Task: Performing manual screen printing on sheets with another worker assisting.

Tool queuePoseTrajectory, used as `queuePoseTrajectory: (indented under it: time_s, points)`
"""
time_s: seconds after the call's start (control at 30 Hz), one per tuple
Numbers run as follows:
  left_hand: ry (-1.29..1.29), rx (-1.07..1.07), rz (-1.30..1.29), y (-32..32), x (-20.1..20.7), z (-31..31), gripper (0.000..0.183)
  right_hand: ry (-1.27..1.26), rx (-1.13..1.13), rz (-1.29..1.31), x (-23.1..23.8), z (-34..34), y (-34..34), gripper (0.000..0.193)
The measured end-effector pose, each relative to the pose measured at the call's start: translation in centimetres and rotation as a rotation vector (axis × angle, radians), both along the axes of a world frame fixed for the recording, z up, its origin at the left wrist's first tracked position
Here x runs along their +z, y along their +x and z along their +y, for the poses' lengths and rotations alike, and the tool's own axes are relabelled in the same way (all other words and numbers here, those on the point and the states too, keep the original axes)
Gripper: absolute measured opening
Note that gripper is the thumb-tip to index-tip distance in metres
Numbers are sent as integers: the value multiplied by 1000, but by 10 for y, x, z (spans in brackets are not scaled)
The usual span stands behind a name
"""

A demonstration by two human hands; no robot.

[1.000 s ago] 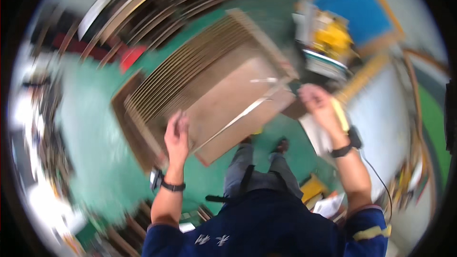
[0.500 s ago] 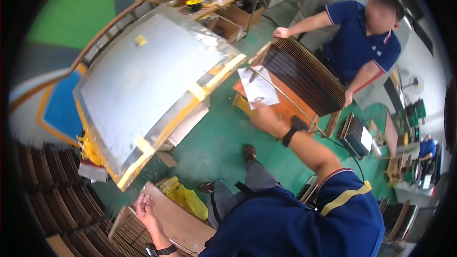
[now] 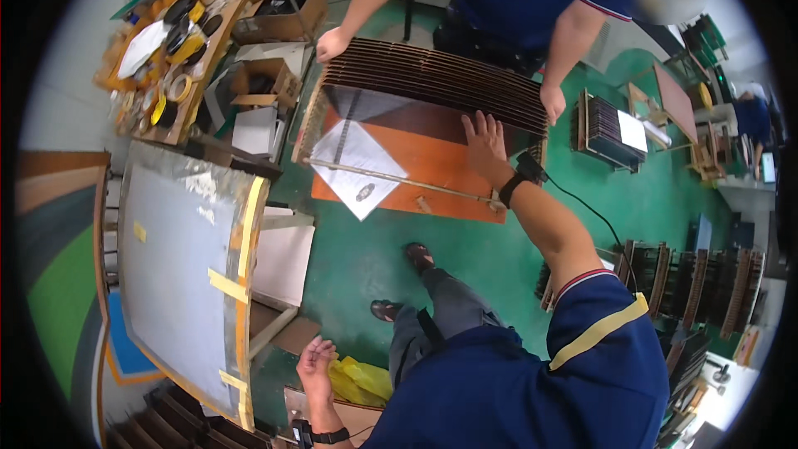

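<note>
A cluttered wooden bench (image 3: 206,66) stands near a pale wall (image 3: 71,91) above green flooring (image 3: 353,262).

Pretty clearly a workshop, like some small production place tbh: green floor (image 3: 353,270), messy wooden surface (image 3: 198,81) piled with tape rolls (image 3: 179,87), a big taped-up framed panel (image 3: 174,258), a slatted rack (image 3: 432,71) plus more racks (image 3: 697,283) around, and matching navy work shirts (image 3: 519,382).
</note>
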State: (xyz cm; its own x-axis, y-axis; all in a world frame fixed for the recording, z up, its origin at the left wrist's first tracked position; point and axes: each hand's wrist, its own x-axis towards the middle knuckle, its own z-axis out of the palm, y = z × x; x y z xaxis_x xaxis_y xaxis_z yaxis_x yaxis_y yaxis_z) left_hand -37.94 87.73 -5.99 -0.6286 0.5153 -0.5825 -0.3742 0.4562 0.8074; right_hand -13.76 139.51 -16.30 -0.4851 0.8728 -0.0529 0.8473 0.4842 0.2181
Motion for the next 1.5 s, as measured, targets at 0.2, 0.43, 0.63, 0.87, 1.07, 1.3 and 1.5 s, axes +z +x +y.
queuePoseTrajectory:
  time_s: [0.2,0.43,0.63,0.87,1.07,1.3,1.5]
  points:
    - [41,-175,44,-11,-14,86,33,-71,67,118,10,80,27,19]
    - [178,-462,155,-7,0,186,33,-68,317,424,145,90,45,13]
    - [682,-314,-152,60,73,299,38,222,694,655,271,-50,17,29]
    - [595,116,-438,-6,48,262,33,-484,715,658,254,-149,-54,56]
    - [724,142,-360,-120,45,106,54,-1491,-66,768,188,-79,-151,57]
    - [732,354,-260,-142,63,11,40,-1566,132,1012,167,-182,-233,31]
    - [955,542,-216,3,30,-26,31,-1678,70,1148,155,-179,-230,28]
